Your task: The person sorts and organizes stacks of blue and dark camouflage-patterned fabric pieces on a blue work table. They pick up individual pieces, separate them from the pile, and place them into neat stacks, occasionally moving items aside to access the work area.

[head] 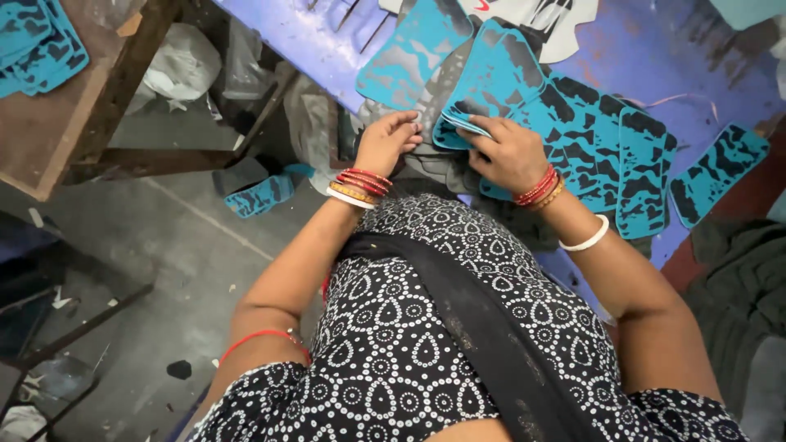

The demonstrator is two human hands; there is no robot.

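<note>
My right hand (506, 151) grips a small stack of teal cut pieces with black camouflage blotches (491, 82), fingers curled round its lower edge. My left hand (386, 141) rests beside it on the near edge of the blue table (327, 41), fingertips touching the stack's lower left corner and grey fabric beneath. More teal pieces (610, 151) lie fanned out to the right, and one lies flat at the top (407, 57). Both wrists wear red and gold bangles.
A wooden bench (49, 139) with another teal stack (37, 41) stands at the left. One teal piece (260, 195) lies on the grey floor below the table edge. Dark metal frame parts (74, 327) sit lower left, and dark cloth (737, 278) at the right.
</note>
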